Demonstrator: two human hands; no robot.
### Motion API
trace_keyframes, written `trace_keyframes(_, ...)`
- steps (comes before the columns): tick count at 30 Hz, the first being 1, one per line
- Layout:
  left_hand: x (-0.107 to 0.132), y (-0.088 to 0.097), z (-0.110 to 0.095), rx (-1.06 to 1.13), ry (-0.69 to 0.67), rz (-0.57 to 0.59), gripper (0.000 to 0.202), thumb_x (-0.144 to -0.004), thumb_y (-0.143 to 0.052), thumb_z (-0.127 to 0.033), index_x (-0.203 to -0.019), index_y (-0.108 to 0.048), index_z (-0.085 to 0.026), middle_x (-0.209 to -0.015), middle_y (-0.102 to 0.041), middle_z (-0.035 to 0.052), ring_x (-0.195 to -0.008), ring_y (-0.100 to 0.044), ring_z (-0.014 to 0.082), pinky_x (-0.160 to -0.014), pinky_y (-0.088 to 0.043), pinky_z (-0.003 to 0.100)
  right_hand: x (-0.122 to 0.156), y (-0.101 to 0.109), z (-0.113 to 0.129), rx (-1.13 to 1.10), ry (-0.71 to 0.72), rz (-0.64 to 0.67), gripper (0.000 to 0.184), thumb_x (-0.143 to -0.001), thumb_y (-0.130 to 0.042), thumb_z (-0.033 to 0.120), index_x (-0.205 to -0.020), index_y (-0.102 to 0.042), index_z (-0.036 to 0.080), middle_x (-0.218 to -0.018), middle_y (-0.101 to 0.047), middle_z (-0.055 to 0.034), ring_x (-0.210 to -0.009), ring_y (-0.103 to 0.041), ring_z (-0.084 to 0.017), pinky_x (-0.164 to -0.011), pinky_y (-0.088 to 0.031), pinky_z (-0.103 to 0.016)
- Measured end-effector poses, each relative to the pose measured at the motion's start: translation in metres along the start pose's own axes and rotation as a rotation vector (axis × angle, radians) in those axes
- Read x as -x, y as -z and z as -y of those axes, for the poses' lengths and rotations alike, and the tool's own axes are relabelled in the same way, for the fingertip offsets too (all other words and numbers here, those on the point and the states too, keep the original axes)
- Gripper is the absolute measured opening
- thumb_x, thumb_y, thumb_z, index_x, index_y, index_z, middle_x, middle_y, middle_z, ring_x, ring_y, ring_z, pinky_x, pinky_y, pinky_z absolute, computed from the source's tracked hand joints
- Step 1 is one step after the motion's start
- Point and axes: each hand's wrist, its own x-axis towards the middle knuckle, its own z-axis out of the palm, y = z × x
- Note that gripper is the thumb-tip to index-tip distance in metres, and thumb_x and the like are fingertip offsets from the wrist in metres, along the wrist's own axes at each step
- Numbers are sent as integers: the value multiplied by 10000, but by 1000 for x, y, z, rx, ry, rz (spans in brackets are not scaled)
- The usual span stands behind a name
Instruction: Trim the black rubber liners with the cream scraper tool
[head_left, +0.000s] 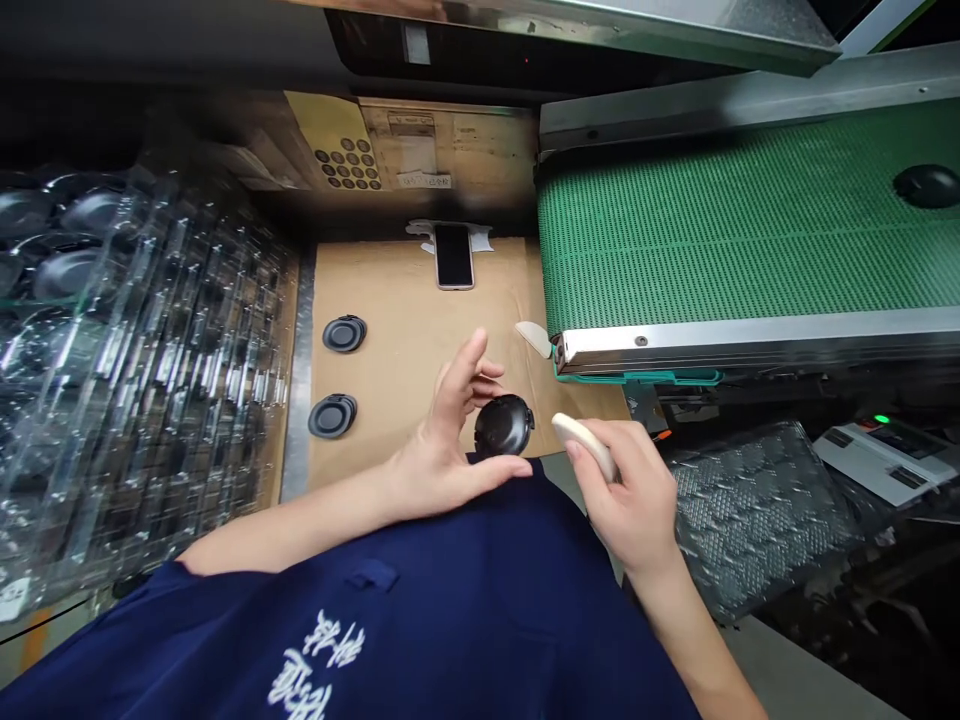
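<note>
My left hand [450, 440] holds a round black plastic part [504, 425] between its curled fingers and outstretched thumb, just in front of the navy shirt. The part's glossy, dished face is turned up, with small tabs at its rim. My right hand [630, 485] is closed round a cream-coloured, flat oval piece [589, 447], whose tip points toward the black part without touching it. Two similar black parts, an upper one [344, 333] and a lower one [332, 415], lie on the left side of the cardboard sheet [397, 300].
A green conveyor belt [720, 230] on the right carries another black part [928, 187]. Stacked clear trays [172, 330] with black parts stand at left. A phone [454, 257] lies at the back. Below the conveyor are a clear textured tray [757, 515] and a white device [889, 460].
</note>
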Motion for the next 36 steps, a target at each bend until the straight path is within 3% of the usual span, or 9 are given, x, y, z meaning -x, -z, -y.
trace_keyframes(3,1,5,3,-279,-221,1,1245,-734,-876,-253,-1625,-23,-424,-1417,-354,119,-1198,-541,227,-1060,-524,455,0,-27,-31,198,-83,274,188,-1029,-514,324,-1119,-651,232,-972,-654,-49,-888,-634,-198,-789,-478,-315)
trace_keyframes(7,5,8,3,-423,-248,21,1153,-784,-835,-272,-1627,-54,-371,-1417,-342,137,-1190,-550,227,-1030,-545,443,4,-69,-71,279,-93,394,175,-1013,-520,294,-1006,-679,219,-920,-635,-59,-885,-613,-214,-770,-441,-313)
trace_keyframes(12,4,14,24,-485,14,66,609,-833,-741,-294,-1359,-438,-246,-1302,-481,121,-1243,-534,240,-1030,-519,416,14,-108,-103,309,-143,481,157,-1005,-566,307,-997,-656,179,-963,-647,-37,-881,-617,-182,-789,-490,-323)
trace_keyframes(16,6,33,65,-555,250,52,117,-968,-512,-301,-1013,-561,-205,-978,-632,53,-901,-628,168,-838,-546,341,22,-122,-116,287,-171,504,181,-1003,-597,340,-1040,-642,168,-1044,-660,-39,-931,-639,-174,-832,-545,-356)
trace_keyframes(19,20,51,96,-651,399,-13,226,-1019,-440,-340,-969,-594,-182,-877,-650,33,-807,-620,161,-790,-530,347,24,-125,-122,255,-185,507,187,-1004,-598,340,-1063,-639,167,-1067,-660,-45,-958,-646,-182,-836,-557,-363)
trace_keyframes(24,55,68,124,-835,512,-117,314,-1006,-482,-395,-1160,-634,-166,-1117,-640,114,-1118,-574,249,-1021,-452,481,26,-128,-131,204,-210,504,195,-1007,-582,347,-1057,-631,165,-1056,-653,-44,-956,-641,-184,-837,-548,-365)
trace_keyframes(28,70,65,126,-936,505,-98,625,-879,-659,-473,-1430,-511,-215,-1378,-520,164,-1268,-463,337,-1097,-378,532,26,-129,-134,172,-221,499,201,-1004,-561,356,-1049,-623,170,-1054,-647,-48,-949,-634,-188,-837,-530,-365)
trace_keyframes(32,75,65,125,-995,496,-54,506,-849,-688,-422,-1315,-602,-243,-1247,-566,128,-1179,-500,317,-1058,-412,489,25,-127,-132,138,-230,493,228,-1002,-514,377,-1052,-622,182,-1064,-648,-60,-946,-628,-195,-808,-508,-352)
trace_keyframes(36,88,75,117,-1076,534,-156,500,-879,-627,-461,-1280,-578,-166,-1259,-540,166,-1178,-483,332,-1060,-412,487,25,-127,-131,111,-244,488,260,-992,-489,403,-1036,-630,189,-1065,-655,-67,-961,-626,-204,-802,-495,-351)
